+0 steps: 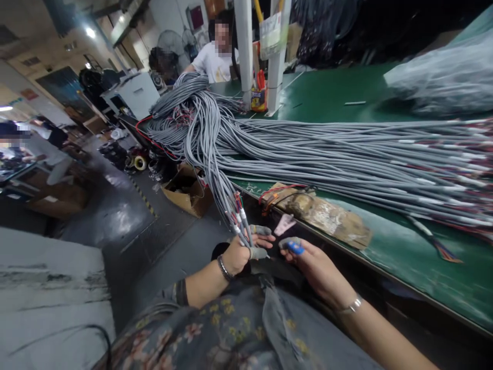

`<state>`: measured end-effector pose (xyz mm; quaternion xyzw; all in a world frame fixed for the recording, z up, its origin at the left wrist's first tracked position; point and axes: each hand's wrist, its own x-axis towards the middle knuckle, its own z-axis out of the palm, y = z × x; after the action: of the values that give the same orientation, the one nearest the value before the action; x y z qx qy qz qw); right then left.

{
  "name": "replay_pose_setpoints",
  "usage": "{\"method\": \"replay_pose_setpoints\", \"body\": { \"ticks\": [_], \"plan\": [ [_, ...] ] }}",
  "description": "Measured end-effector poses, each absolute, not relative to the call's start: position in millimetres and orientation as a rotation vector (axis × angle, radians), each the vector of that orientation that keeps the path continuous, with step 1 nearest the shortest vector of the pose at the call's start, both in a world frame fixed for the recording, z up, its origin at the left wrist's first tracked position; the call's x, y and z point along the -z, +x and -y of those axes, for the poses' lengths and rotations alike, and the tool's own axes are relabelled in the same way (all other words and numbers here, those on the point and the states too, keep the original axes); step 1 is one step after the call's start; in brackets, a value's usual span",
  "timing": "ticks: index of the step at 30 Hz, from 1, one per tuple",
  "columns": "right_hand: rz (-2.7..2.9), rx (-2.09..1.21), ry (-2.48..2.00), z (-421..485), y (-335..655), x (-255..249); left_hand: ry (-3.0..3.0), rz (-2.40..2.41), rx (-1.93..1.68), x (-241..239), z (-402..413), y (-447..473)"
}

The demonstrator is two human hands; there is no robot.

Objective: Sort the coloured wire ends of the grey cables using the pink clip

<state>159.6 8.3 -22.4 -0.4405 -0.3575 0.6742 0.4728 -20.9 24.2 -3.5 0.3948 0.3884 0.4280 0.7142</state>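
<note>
My left hand (242, 252) is closed around the ends of several grey cables (234, 216) that hang off the bench edge, with grey finger cots on its fingertips. My right hand (311, 264) sits just to the right, fingers curled, pinching a small blue-handled tool (296, 248). The cables run up into a big grey cable bundle (308, 149) with red and coloured wire ends, spread across the green bench (423, 257).
A worn cardboard pad (327, 213) with red wires lies at the bench edge. An open cardboard box (188, 192) stands on the floor. A plastic bag (442, 77) sits far right. Two people sit beyond the bundle, past a white post (244, 51).
</note>
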Motion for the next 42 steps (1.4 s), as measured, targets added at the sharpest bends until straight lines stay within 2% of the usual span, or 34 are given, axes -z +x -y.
{"method": "replay_pose_setpoints", "body": {
  "ticks": [10, 14, 20, 25, 29, 37, 42],
  "plan": [
    [1.672, -1.264, -0.975, -9.1, 129.6, -9.5, 0.962, -0.766, -0.946, -1.4, -17.0, -31.2],
    [1.868, -1.134, -0.966, -16.7, 118.2, -6.0, 0.917, -0.880, -1.088, -1.7, -8.1, -41.8],
    [1.944, -1.088, -0.973, -19.4, 110.0, 8.3, 0.853, -0.988, -1.392, -3.2, 3.9, -63.3],
    [2.130, -1.093, -0.851, -22.7, 96.4, 15.9, 0.861, -1.035, -1.389, -9.5, 3.9, -74.0],
    [2.240, -0.925, -0.886, -24.9, 88.6, 17.9, 0.879, -1.018, -1.366, -9.1, 1.7, -73.5],
    [2.236, -0.830, -0.830, -26.8, 95.1, 17.9, 0.840, -0.953, -1.345, -6.2, -0.9, -63.7],
    [2.163, -0.730, -1.028, -21.6, 99.8, 20.9, 0.807, -0.886, -1.359, -10.0, -1.9, -57.8]
  ]
}}
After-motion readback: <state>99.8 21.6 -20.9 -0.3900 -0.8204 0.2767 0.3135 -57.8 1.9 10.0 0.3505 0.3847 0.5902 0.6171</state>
